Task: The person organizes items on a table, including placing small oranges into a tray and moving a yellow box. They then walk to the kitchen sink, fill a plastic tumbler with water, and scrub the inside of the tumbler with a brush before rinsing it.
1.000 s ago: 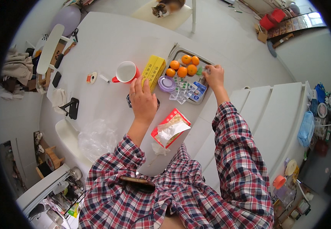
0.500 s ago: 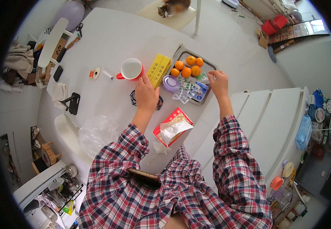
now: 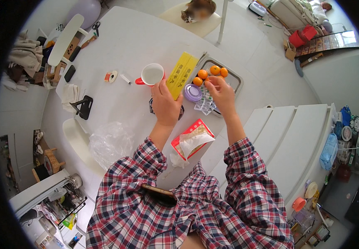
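Observation:
My left hand (image 3: 166,104) is closed around the near end of a long yellow box (image 3: 182,74), which is tilted up off the table. Just left of its fingers stands a red mug (image 3: 153,74), white inside. A dark patterned object (image 3: 181,112) is partly hidden under the hand. My right hand (image 3: 222,96) is above a metal tray (image 3: 239,83), its fingertips bent together; whatever they hold, if anything, cannot be made out. Several oranges (image 3: 215,70), a round purple-lidded container (image 3: 192,93) and blister packs (image 3: 204,103) lie in the tray, partly covered by that hand.
A red tissue box (image 3: 192,140) stands near me, a clear plastic bag (image 3: 111,143) to its left. Further left are a syringe (image 3: 125,79), a black phone stand (image 3: 84,108) and scissors (image 3: 96,27). A phone (image 3: 158,194) rests on my lap. A cat (image 3: 200,10) sits on a chair beyond.
My left hand has raised the yellow box, which is now nearer and larger in view. My right hand has moved left from the tray's right edge to over its contents. The view has shifted slightly.

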The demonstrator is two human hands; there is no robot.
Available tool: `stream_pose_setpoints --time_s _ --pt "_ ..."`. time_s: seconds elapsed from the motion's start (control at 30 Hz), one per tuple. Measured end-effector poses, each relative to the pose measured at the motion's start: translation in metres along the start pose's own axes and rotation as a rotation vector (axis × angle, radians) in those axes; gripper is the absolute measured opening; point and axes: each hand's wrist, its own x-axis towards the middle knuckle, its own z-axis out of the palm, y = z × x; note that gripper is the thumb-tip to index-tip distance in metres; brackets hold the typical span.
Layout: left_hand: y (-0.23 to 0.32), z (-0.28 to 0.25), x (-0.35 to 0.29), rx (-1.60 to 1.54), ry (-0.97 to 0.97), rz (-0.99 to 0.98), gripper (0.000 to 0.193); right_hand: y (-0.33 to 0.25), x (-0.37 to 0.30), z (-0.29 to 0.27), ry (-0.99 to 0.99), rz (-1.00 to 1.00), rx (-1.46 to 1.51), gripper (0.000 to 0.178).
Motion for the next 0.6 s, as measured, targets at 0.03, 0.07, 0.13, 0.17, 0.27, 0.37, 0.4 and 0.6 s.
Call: stream_pose_setpoints --time_s 0.03,0.07,0.13,0.17,0.27,0.37,0.4,0.6 --pt "0.010 -0.005 0.003 -0.052 0.012 0.019 0.058 -0.018 -0.003 0.008 -0.035 0.121 0.131 0.026" --pt "0.019 -0.013 0.006 -0.099 0.024 0.037 0.058 -0.033 -0.007 0.013 -0.072 0.244 0.265 0.029" --pt "0.030 -0.030 0.015 -0.150 0.068 0.063 0.058 -0.060 -0.004 0.014 -0.116 0.274 0.431 0.034" --pt "0.032 -0.039 0.020 -0.149 0.098 0.067 0.058 -0.067 -0.002 0.014 -0.141 0.286 0.514 0.036" --pt "0.026 -0.077 0.030 -0.172 0.186 0.045 0.056 -0.070 0.007 0.008 -0.187 0.230 0.468 0.036" --pt "0.010 -0.116 0.026 -0.167 0.206 -0.021 0.053 -0.037 0.003 0.031 -0.318 -0.013 -0.181 0.039" --pt "0.006 -0.127 0.022 -0.159 0.201 -0.048 0.051 -0.025 0.000 0.043 -0.370 -0.119 -0.403 0.042" --pt "-0.029 -0.175 -0.029 -0.106 0.175 -0.133 0.050 0.010 -0.028 0.110 -0.458 -0.258 -0.940 0.036"
